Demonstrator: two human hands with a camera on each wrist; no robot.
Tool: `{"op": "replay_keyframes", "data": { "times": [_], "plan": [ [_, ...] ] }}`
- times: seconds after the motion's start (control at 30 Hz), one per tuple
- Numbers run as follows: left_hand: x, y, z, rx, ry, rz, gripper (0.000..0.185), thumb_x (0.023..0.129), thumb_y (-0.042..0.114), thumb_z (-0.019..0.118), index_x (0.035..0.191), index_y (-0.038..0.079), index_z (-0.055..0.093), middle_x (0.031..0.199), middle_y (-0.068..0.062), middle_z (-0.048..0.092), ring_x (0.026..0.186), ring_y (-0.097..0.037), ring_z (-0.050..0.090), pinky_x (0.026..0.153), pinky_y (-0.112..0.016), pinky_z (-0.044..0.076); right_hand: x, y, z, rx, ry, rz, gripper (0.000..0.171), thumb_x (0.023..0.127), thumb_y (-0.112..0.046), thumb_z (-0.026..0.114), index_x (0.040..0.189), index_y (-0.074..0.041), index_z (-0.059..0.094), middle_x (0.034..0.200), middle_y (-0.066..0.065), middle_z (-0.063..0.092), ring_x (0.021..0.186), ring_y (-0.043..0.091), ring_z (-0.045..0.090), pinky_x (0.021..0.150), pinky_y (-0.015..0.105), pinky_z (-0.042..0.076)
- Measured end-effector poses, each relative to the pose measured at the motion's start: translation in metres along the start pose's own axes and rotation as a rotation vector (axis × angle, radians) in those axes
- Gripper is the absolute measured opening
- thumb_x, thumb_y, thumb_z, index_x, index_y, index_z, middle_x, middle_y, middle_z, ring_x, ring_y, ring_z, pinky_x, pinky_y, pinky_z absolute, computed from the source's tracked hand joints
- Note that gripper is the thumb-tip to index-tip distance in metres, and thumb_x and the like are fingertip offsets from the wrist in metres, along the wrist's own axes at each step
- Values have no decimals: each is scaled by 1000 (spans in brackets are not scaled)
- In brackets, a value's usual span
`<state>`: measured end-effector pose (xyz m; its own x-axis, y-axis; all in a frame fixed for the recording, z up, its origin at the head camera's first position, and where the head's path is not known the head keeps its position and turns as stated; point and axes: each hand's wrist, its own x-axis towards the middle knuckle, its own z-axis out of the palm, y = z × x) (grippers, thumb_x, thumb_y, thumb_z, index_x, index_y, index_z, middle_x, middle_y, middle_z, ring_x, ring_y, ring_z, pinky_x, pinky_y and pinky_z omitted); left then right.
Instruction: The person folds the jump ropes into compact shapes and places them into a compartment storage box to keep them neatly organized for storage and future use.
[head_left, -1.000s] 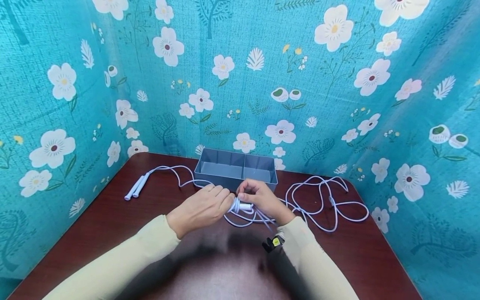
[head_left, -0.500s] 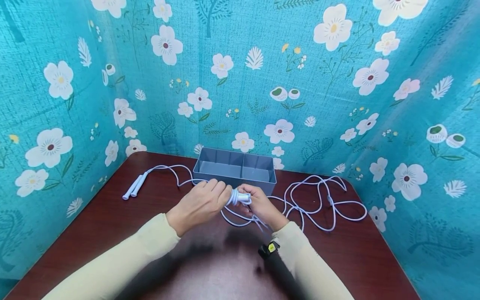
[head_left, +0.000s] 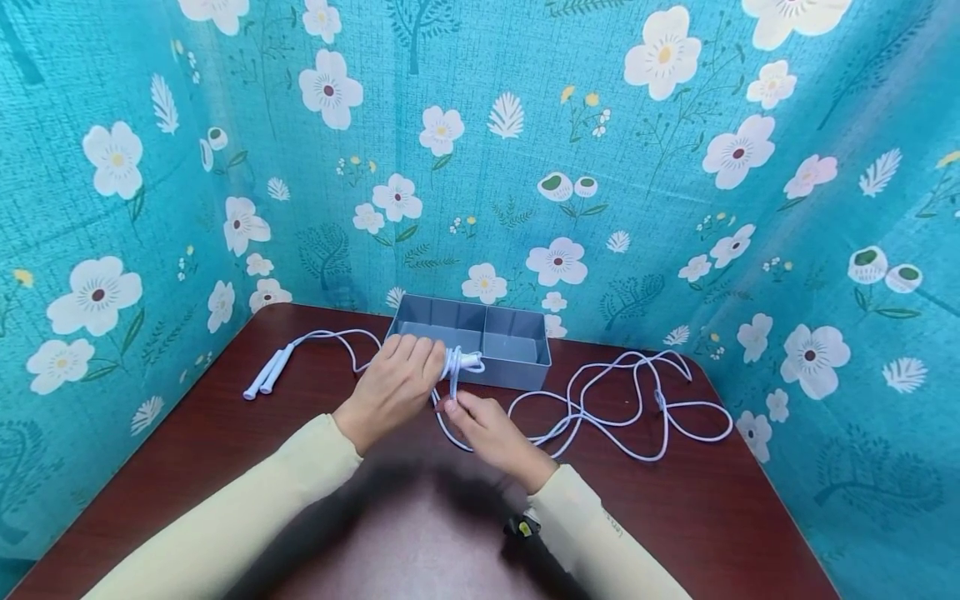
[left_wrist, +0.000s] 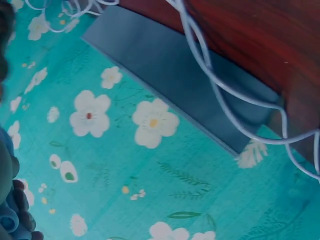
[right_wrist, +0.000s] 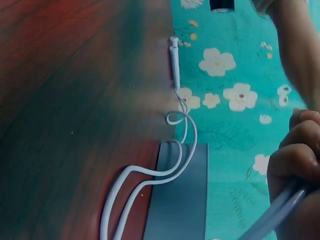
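Observation:
In the head view my left hand [head_left: 397, 385] grips a white jump rope handle [head_left: 471, 362], whose end sticks out toward the right. Pale cord [head_left: 453, 367] is wound around it beside my fingers. Below and to the right, my right hand [head_left: 495, 437] pinches a strand running down from the windings. The right wrist view shows curled fingers [right_wrist: 300, 157] around doubled cord [right_wrist: 280, 212]. Only part of the left hand [left_wrist: 17, 210] enters the left wrist view, at its edge. Two more white handles [head_left: 272, 371] lie side by side on the table's left.
Behind the hands stands a grey two-compartment box [head_left: 517, 377], against the flowered curtain [head_left: 480, 208]. Loose loops of cord [head_left: 648, 456] spread over the right side of the dark red table [head_left: 697, 517]. Some cord passes in front of the box.
Both hands have shifted left; the left one has also risen, bringing the wound handle up before the box. My right hand has moved from beside the handle to below it, drawing a strand down.

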<state>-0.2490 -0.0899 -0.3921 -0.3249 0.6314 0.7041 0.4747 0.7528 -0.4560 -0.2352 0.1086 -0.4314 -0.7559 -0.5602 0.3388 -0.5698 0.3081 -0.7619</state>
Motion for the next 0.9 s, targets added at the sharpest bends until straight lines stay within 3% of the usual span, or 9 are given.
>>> {"op": "replay_keyframes", "data": {
  "times": [0.17,0.27,0.47,0.6,0.77,0.9],
  "plan": [
    [-7,-5,9,7,-18,-31,37,101,10,25,115,-7,56,84,-15,51,72,-29,46,64,-39,37,-6,-13,0,-150,-22,-58,15,99,-28,56,100,-16,66,65,-13,49,61,9,50,56,25,42],
    [-11,-9,15,15,-25,-51,37,102,9,24,115,-6,55,85,-15,51,73,-29,46,65,-40,38,-10,-21,-2,-213,-35,-77,11,98,-26,59,94,-19,65,63,-15,47,58,6,47,54,23,41],
    [-17,-17,21,23,-62,-69,41,103,9,20,116,-5,56,89,-16,53,76,-30,47,66,-40,38,-17,-37,-8,-389,-28,-178,21,99,-28,57,80,-21,52,61,-14,41,55,3,40,50,19,35],
    [-19,-19,23,27,-86,-60,31,100,8,33,117,-5,56,89,-16,54,76,-29,48,66,-39,38,-19,-43,-16,-532,37,-243,26,98,-27,59,76,-18,46,61,-12,35,52,6,36,48,19,31],
    [-20,-15,24,36,-122,-37,28,92,8,55,118,-3,57,92,-15,55,78,-28,49,68,-39,40,-17,-53,-31,-635,85,-301,16,94,-20,65,83,-14,55,63,-11,40,54,7,39,49,20,34],
    [-19,-10,24,19,-106,-16,27,91,7,53,116,-3,57,93,-15,55,78,-29,50,69,-40,40,-15,-59,-42,-650,93,-362,12,93,-17,66,87,-12,58,64,-10,42,53,5,39,48,18,34]
  ]
}}
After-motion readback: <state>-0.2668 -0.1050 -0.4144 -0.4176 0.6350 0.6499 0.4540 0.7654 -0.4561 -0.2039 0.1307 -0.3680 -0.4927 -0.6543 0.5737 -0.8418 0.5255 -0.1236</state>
